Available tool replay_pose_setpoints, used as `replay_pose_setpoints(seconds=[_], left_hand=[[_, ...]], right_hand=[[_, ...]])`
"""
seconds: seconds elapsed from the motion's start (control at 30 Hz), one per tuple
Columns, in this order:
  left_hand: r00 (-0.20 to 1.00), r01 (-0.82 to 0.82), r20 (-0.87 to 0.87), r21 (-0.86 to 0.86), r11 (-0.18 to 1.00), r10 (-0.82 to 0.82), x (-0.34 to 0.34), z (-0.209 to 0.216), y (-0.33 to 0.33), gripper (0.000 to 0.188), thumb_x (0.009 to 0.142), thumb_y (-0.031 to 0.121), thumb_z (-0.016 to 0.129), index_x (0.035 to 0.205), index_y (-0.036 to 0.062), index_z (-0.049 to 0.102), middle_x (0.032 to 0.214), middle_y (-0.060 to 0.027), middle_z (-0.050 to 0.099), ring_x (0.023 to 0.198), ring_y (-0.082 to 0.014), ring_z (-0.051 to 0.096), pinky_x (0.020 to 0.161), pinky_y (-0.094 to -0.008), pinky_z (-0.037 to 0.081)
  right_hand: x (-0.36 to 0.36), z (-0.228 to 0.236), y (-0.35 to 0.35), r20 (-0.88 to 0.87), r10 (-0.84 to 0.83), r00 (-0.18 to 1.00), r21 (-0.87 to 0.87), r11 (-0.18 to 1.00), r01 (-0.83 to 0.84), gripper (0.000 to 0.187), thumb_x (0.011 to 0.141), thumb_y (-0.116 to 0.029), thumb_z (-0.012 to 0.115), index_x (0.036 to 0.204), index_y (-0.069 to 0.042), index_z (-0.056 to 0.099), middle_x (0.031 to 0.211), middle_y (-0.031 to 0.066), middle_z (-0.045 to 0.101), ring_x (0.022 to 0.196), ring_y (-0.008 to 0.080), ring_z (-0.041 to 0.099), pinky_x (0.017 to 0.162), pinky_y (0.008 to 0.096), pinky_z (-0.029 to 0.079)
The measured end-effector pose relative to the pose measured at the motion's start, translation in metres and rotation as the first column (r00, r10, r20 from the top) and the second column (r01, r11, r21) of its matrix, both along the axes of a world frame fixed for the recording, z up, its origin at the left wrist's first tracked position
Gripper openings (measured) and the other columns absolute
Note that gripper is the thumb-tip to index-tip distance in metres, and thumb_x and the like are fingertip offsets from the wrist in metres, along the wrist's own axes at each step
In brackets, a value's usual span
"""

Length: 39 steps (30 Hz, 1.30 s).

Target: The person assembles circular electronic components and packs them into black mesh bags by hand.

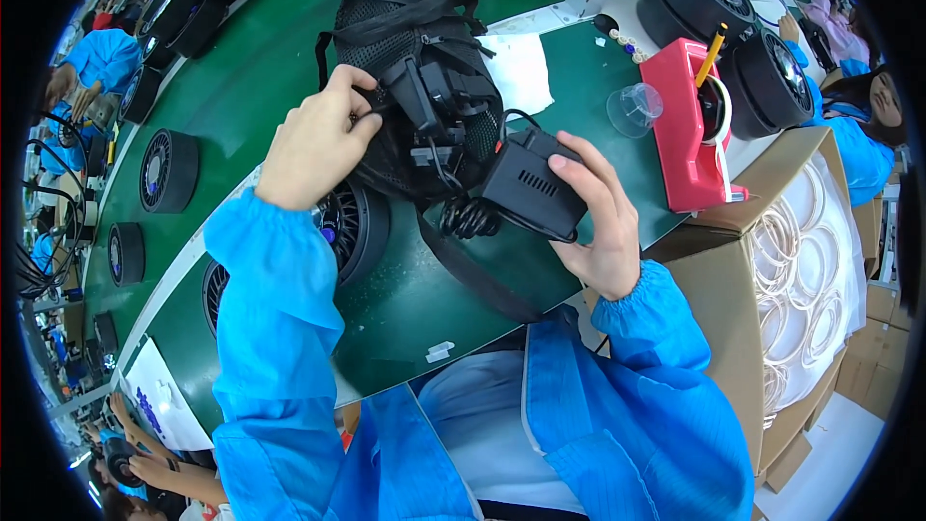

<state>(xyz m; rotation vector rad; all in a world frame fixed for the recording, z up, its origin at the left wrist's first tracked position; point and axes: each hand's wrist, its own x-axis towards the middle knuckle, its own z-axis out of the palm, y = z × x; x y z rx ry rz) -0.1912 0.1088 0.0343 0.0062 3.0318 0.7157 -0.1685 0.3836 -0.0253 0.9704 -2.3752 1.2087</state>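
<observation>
A black mesh bag (376,39) with straps and a zip lies on the green table in front of me. My left hand (318,140) is closed at its left edge, thumb and fingertips pinching the dark fabric; exactly what lies between them is partly hidden. In my right hand (608,222) is a black box-shaped device (535,183) with vent slots, gripped by its right side and tilted. Just below the bag's opening hangs a coiled black cable (470,218). Inside the opening sit a black plastic part (415,92) and cable plugs (431,154).
A red tape dispenser (680,125) holding a yellow pen stands at the right, beside a clear plastic cup (634,110). An open carton (762,309) contains several wire rings. Black wheels (169,171) stand around the table and on the green line at left. Co-workers sit at both sides.
</observation>
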Motion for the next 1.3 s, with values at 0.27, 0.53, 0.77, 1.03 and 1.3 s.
replay_pose_setpoints(seconds=[0.27,0.53,0.77,1.03,1.3], left_hand=[[0.99,0.013,-0.126,0.525,0.851,0.063,-0.01,-0.038,-0.015,0.018,0.086,0.015,0.052,0.1,0.0028,0.049,0.081,-0.0054,0.054,0.074,-0.0161,0.051,0.071,-0.0276,0.042],[0.997,-0.047,-0.027,0.528,0.848,0.072,-0.017,-0.02,-0.004,0.017,0.088,0.016,0.052,0.097,0.0021,0.051,0.081,-0.0056,0.053,0.073,-0.0142,0.05,0.069,-0.0273,0.041],[0.884,0.22,-0.463,0.533,0.817,0.064,-0.014,-0.018,0.047,0.013,0.087,0.01,0.052,0.097,0.0021,0.05,0.08,-0.0058,0.05,0.073,-0.0158,0.05,0.069,-0.0282,0.042],[0.909,0.264,-0.4,0.342,0.902,-0.114,0.012,-0.018,0.048,0.024,0.075,-0.004,0.056,0.098,0.0039,0.051,0.087,-0.0113,0.049,0.083,-0.0276,0.053,0.075,-0.0358,0.044],[0.876,0.259,-0.442,0.097,0.961,-0.191,0.043,-0.017,0.059,0.05,0.072,-0.004,0.063,0.117,0.0047,0.045,0.108,-0.0136,0.044,0.102,-0.0298,0.048,0.086,-0.0373,0.042]], right_hand=[[-0.014,0.015,0.03,0.314,-0.084,0.946,0.308,0.951,-0.018,0.062,0.075,-0.011,0.063,0.131,-0.006,0.037,0.133,0.0195,0.04,0.124,0.036,0.039,0.103,0.0404,0.031],[-0.093,0.045,-0.029,0.482,0.279,0.831,0.176,0.898,-0.404,0.059,0.085,-0.028,0.054,0.135,-0.006,0.032,0.133,0.0164,0.036,0.11,0.0317,0.049,0.095,0.0379,0.037],[-0.101,0.044,-0.075,0.389,0.445,0.807,0.278,0.778,-0.563,0.045,0.089,-0.03,0.052,0.124,-0.003,0.043,0.114,0.0154,0.051,0.094,0.0247,0.056,0.082,0.0343,0.045],[-0.179,0.027,-0.045,0.624,0.445,0.643,-0.14,0.872,-0.468,0.035,0.09,-0.029,0.052,0.112,-0.002,0.05,0.106,0.0106,0.058,0.087,0.0199,0.058,0.077,0.0301,0.045],[-0.165,-0.014,-0.065,0.389,0.071,0.919,0.399,0.885,-0.238,0.036,0.084,-0.02,0.058,0.111,-0.002,0.043,0.077,0.0099,0.06,0.068,0.0141,0.059,0.06,0.0319,0.048]])
